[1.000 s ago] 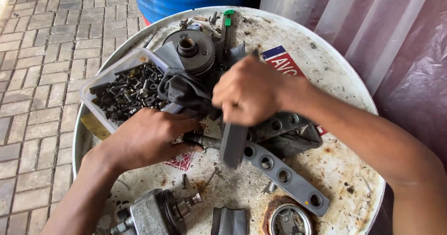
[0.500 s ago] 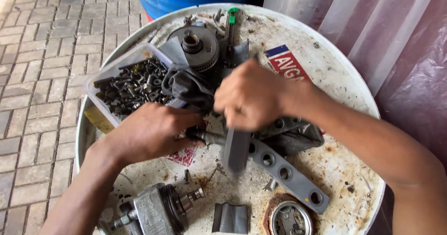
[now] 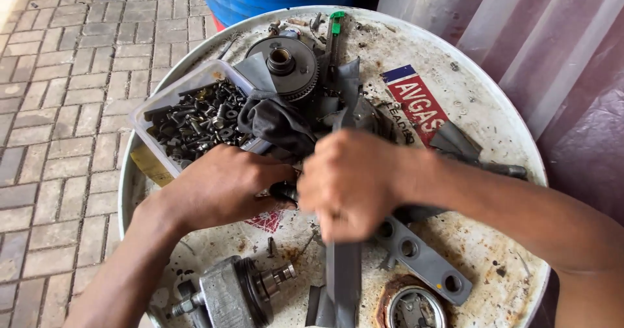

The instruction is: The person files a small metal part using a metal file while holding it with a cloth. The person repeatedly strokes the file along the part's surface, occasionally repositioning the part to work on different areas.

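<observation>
Both hands met at the middle of the white round drum top: my right hand fisted around a long grey metal bar running toward six o'clock, my left hand curled over a small dark part at its nine o'clock side.

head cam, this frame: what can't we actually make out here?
- Head view: the small dark part between the hands is mostly covered by the left hand and right hand; its shape is unclear.
- The grey strip under the right hand is motion-blurred and cut off by the bottom edge.
- The round rusty cap is cropped by the bottom edge.
- Parts in the plastic tub are too small to tell apart.
</observation>
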